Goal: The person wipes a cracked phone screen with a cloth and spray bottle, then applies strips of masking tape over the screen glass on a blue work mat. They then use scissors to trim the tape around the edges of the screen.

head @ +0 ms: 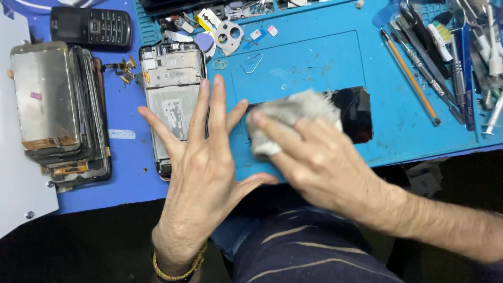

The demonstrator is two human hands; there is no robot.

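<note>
Grey cloth (293, 112) is pressed by the right hand (319, 157), fingers closed over it, onto a black glass panel (356, 112) on the blue mat (314, 57). Left hand (201, 157) is spread flat, empty, probably steadying the panel's edge beside an opened phone frame (170, 89).

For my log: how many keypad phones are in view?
1: a black keypad phone lies at the top left of the blue bench, above the stack of screen panels. Others may be hidden under clutter.
</note>
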